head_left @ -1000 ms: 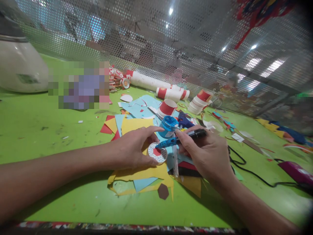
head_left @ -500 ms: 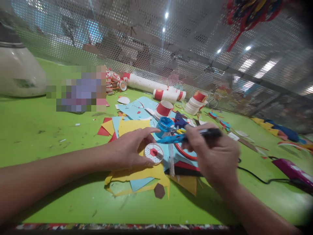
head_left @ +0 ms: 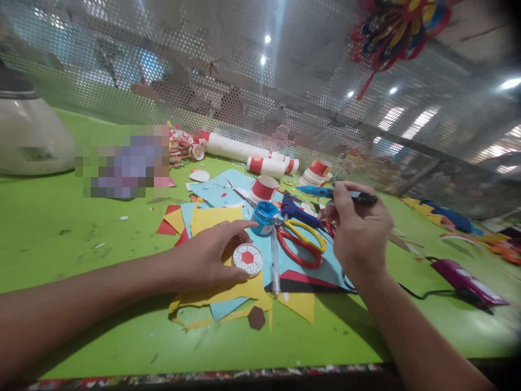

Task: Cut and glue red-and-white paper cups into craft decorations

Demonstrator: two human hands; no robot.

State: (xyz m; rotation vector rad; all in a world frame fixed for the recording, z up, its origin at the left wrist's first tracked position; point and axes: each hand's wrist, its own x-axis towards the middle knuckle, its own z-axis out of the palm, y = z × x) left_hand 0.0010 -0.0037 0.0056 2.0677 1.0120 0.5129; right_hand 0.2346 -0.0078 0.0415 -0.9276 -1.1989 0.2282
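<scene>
disc (head_left: 248, 259): matt paper | pen (head_left: 323, 192): smooth plastic | tabletop (head_left: 203, 350): smooth, glossy

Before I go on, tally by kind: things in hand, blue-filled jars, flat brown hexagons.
Red-centred white round disc, left hand: 1
Blue-and-black pen-shaped tool, right hand: 1
Blue-filled clear jar: 1
Flat brown hexagon: 1
Total: 4

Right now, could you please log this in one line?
left hand: holds patterned disc; right hand: holds pen; tip: clear of disc
</scene>
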